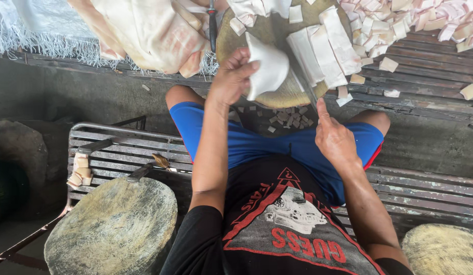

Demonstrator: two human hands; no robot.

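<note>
Your grip on the left hand (231,76) is pinched shut on a white slab piece (269,69), thumb and fingers folding it up off the round wooden chopping block (277,97). Your right hand (334,138) is curled around a knife handle, forefinger laid straight along the top, and the knife blade (303,84) runs up from it onto the block just right of that piece.

Going from the biggest things down: the slatted wooden tabletop (430,66) spans the far side of the view, dark and worn. On its far left corner lies a white fringed cloth (38,25), and beside that, toward the middle of the far edge, a large pale folded slab of skin-like material (150,30) hangs over the near edge. The chopping block sits at the near edge of the tabletop, in front of your knees. On its right half lie long white cut strips (325,51), stacked side by side and touching the blade's right side. Along the far right corner of the tabletop spreads a heap of small pale cut squares (425,20), with a few loose ones scattered toward the near edge. Small offcuts (290,118) lie on the ground between your knees.

You sit on a metal slatted bench (119,150); a second round block (112,229) leans at its left end, with a cleaver (101,145) and a few stacked pale pieces (79,170) beside it.
</note>
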